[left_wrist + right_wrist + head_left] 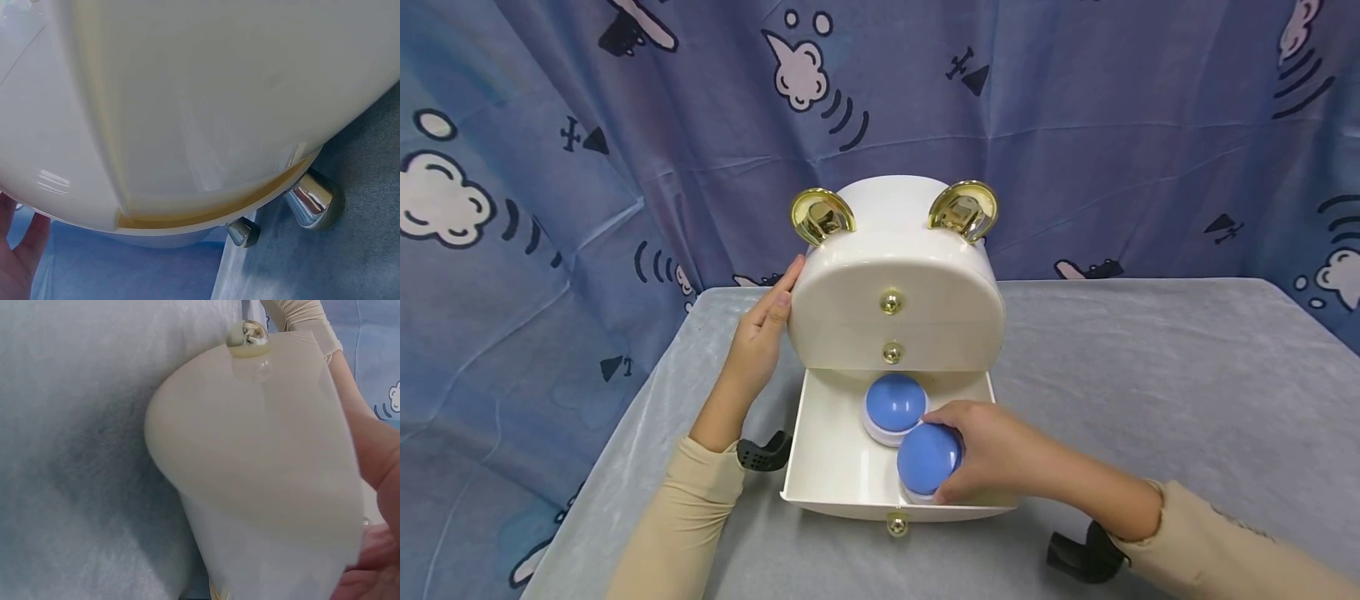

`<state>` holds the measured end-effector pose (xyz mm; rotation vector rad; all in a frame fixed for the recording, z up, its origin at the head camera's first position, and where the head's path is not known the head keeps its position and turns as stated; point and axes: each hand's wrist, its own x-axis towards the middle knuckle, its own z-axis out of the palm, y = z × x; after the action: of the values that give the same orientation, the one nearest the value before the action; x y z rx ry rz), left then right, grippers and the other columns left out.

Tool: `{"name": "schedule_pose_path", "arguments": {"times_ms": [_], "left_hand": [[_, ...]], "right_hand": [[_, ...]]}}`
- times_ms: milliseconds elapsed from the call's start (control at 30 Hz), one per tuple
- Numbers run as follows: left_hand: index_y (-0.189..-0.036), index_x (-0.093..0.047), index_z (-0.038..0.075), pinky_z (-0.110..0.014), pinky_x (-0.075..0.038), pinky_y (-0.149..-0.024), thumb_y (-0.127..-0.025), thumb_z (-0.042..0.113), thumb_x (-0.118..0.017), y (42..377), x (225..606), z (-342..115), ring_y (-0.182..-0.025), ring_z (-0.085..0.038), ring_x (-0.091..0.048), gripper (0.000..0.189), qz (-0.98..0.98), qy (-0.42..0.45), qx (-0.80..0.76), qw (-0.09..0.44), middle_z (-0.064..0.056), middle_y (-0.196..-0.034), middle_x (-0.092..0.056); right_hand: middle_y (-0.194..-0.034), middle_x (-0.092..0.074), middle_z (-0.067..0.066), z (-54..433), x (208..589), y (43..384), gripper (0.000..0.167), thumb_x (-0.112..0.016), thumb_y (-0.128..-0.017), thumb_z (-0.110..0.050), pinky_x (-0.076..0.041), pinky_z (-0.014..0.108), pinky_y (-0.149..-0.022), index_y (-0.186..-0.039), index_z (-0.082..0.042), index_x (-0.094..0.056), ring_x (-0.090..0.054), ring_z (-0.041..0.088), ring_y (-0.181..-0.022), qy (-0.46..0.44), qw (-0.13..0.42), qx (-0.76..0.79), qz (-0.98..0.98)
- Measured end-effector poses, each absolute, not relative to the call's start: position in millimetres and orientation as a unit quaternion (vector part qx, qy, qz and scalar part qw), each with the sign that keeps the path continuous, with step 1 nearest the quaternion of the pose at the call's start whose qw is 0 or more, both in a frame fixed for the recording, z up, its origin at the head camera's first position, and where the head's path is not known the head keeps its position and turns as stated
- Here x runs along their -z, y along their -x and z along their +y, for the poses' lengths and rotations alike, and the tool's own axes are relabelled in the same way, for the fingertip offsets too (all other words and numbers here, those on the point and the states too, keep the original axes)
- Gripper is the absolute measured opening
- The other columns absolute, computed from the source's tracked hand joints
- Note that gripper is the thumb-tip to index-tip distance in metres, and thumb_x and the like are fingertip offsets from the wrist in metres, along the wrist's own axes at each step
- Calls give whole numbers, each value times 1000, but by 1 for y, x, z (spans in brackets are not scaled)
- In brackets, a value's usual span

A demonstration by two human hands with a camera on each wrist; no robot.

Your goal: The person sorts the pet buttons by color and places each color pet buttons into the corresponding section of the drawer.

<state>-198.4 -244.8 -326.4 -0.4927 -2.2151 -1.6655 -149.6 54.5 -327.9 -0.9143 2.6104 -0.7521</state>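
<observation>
A white rounded cabinet (895,237) with gold ears stands on the table, its bottom drawer (835,450) pulled out toward me. Inside lie two round jars with blue domed lids. My right hand (996,450) pinches the front jar (928,458) between thumb and fingers, over the drawer's right front part. Just behind it sits the other jar (895,402). With its fingers extended, my left hand (756,342) rests against the cabinet's left side. The left wrist view is mostly the white shell, with some fingers (31,250) at the lower left. In the right wrist view, the drawer front (262,444) hides the jars.
Two upper drawers with gold knobs (891,302) are closed. A third knob (897,524) is on the open drawer's front. Grey cloth covers the table (1150,375). Behind hangs a patterned blue curtain (1075,167). Each wrist has a black band (765,452).
</observation>
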Motion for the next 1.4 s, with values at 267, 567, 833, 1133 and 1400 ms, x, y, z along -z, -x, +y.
{"name": "schedule_pose_path", "arguments": {"times_ms": [267, 567, 833, 1133, 1400], "left_hand": [[-154, -37, 13, -31, -23, -126, -110, 31, -33, 198, 327, -246, -151, -10, -28, 48, -776, 174, 585, 160, 4, -162, -34], [-154, -38, 14, -30, -23, -126, -110, 32, -34, 198, 328, -247, -151, -9, -28, 48, -777, 176, 583, 162, 5, -162, -34], [-154, -38, 12, -30, -23, -126, -110, 30, -33, 198, 328, -247, -151, -10, -28, 47, -774, 179, 586, 163, 3, -162, -34], [-154, -37, 11, -27, -24, -125, -110, 27, -33, 197, 325, -246, -151, -11, -28, 47, -770, 182, 590, 160, 2, -162, -33], [-154, -37, 10, -29, -24, -125, -110, 29, -33, 198, 326, -245, -151, -13, -28, 48, -768, 182, 593, 161, 0, -162, -33]], "right_hand": [[-117, -70, 8, 52, 328, 150, 81, -96, -57, -31, -57, 40, -89, -125, 1, -65, -64, 19, -101, 315, 158, 244, 904], [-124, -69, 15, 57, 326, 155, 77, -95, -62, -22, -55, 46, -99, -127, 4, -64, -66, 29, -112, 305, 195, 317, 877], [-125, -68, 23, 72, 317, 141, 55, -84, -79, -15, -58, 31, -94, -125, 6, -65, -66, 29, -118, 257, 235, 563, 750], [-120, -69, 25, 80, 333, 105, 47, -72, -88, -4, -58, 23, -91, -128, 16, -57, -72, 19, -109, 236, 411, 665, 577], [-122, -68, 26, 81, 363, 89, 53, -72, -90, -6, -58, 23, -89, -129, 22, -50, -72, 16, -107, 226, 484, 675, 510]]}}
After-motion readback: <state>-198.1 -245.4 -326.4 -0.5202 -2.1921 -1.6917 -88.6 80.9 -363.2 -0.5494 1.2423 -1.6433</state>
